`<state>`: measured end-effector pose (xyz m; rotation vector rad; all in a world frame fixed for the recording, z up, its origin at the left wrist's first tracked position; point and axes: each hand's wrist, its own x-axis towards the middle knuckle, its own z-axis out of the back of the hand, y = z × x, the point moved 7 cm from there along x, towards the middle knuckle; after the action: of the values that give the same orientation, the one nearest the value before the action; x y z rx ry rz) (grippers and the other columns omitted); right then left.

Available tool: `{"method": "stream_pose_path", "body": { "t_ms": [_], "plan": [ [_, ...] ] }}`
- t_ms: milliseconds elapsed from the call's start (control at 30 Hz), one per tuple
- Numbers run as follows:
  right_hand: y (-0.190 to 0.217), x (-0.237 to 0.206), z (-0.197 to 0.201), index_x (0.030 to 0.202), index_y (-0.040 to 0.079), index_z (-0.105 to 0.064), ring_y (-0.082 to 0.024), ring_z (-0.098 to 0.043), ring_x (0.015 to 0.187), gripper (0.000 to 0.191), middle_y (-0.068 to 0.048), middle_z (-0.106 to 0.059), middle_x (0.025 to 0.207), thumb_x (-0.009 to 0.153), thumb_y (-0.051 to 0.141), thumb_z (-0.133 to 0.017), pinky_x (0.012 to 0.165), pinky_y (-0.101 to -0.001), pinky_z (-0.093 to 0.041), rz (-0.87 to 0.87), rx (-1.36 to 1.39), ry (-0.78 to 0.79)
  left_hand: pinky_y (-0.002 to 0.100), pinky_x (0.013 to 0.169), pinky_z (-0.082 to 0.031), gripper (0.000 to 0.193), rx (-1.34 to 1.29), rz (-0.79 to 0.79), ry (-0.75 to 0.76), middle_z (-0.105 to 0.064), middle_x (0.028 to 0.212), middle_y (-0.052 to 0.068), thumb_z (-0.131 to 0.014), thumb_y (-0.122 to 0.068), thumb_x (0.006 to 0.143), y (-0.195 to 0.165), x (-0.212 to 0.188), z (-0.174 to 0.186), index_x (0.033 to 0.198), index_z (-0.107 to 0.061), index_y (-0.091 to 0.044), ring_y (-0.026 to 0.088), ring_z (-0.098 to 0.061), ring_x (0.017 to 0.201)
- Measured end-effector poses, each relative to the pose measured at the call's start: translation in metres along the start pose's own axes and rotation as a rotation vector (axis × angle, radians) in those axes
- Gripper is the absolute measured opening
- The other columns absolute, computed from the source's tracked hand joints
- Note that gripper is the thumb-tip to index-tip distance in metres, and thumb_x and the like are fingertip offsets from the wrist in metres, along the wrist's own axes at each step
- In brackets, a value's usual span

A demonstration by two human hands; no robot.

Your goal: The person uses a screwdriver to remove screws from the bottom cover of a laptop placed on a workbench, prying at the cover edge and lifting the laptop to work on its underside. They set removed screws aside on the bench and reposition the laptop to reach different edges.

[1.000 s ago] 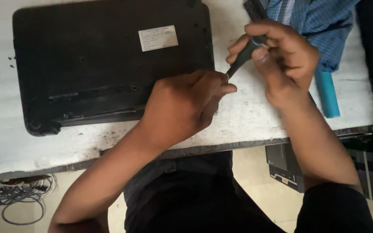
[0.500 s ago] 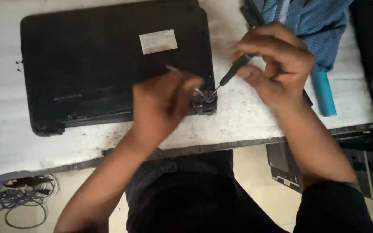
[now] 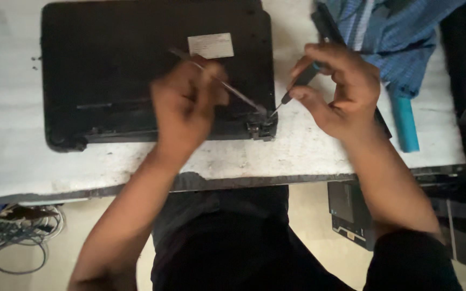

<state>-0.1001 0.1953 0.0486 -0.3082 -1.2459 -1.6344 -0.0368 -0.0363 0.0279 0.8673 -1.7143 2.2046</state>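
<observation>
**Trainee:** Where is the unit under work lying?

**Technician:** The black laptop (image 3: pixel 109 70) is lying upside down, base facing up, on the white tabletop (image 3: pixel 308 156). It is occupying the upper left of the view, with a pale rectangular label (image 3: pixel 210 46) showing on the base. Its hinge corner (image 3: pixel 261 126) is sitting at the 5 o'clock corner of the casing, close to the near edge of the tabletop.

**Trainee:** What is the left hand doing?

**Technician:** The left hand (image 3: pixel 184 108) is resting over the base, clenched around a thin metal tool (image 3: pixel 227 86). The tool is running from 10 o'clock toward 4 o'clock, and its tip is meeting the hinge corner. The hand is blurred, so the exact grip cannot be told.

**Trainee:** And the right hand?

**Technician:** The right hand (image 3: pixel 341 89) is hovering just to the 3 o'clock side of the laptop, fingers pinching a dark-handled screwdriver (image 3: pixel 297 86). The shaft is pointing toward 7 o'clock, and its tip is arriving at the same hinge corner, just beside the metal tool's tip.

**Trainee:** What is lying around the work area?

**Technician:** A blue checked cloth (image 3: pixel 395 37) is lying at 1 o'clock from the right hand, and a light blue cylinder (image 3: pixel 405 124) is lying at 3 o'clock from it. Below the tabletop edge, a tangle of cables (image 3: pixel 17 237) is resting on the floor at 8 o'clock, and a dark device (image 3: pixel 351 213) is sitting at 5 o'clock.
</observation>
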Motion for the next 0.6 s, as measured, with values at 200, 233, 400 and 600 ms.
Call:
{"method": "stream_pose_path", "body": {
  "t_ms": [200,233,400,600],
  "plan": [
    [-0.034,-0.011,-0.004,0.152,0.006,-0.037,-0.020,-0.070,0.102,0.047,-0.014,-0.066,0.109,0.114,-0.002,-0.063,0.088,-0.0329,-0.063,-0.262,0.149,-0.119,0.024,0.071,-0.050,0.033,-0.064,-0.029,-0.340,-0.066,0.085,0.010,-0.051,-0.021,0.128,0.001,-0.019,0.084,0.103,-0.058,0.001,0.014,-0.065,0.072],
    [-0.043,-0.013,-0.003,0.153,0.008,-0.037,-0.019,-0.068,0.098,0.047,-0.012,-0.065,0.108,0.115,-0.001,-0.063,0.086,-0.0336,-0.064,-0.293,0.225,-0.154,0.024,0.071,-0.050,0.032,-0.045,-0.048,-0.406,-0.065,0.088,0.011,-0.050,-0.022,0.127,0.000,-0.027,0.101,0.105,-0.057,0.000,0.014,-0.066,0.072],
    [-0.068,-0.027,0.010,0.154,0.011,-0.038,-0.018,-0.057,0.093,0.045,-0.007,-0.045,0.105,0.119,-0.005,-0.060,0.078,-0.0364,-0.055,-0.349,0.103,-0.250,0.027,0.069,-0.053,0.028,-0.022,-0.141,-0.699,-0.066,0.099,0.012,-0.048,-0.026,0.126,0.007,-0.070,0.211,0.115,-0.056,-0.001,0.016,-0.065,0.072],
    [-0.100,-0.033,-0.004,0.126,0.004,-0.054,-0.021,-0.060,0.077,0.012,-0.009,-0.054,0.093,0.125,0.012,-0.045,0.067,-0.0341,-0.046,-0.522,0.144,-0.107,0.024,0.064,-0.050,0.025,0.000,-0.033,-0.920,-0.072,0.095,0.009,-0.048,-0.024,0.119,0.037,-0.101,0.281,0.115,-0.061,-0.003,0.014,-0.068,0.074]
  ]
}}
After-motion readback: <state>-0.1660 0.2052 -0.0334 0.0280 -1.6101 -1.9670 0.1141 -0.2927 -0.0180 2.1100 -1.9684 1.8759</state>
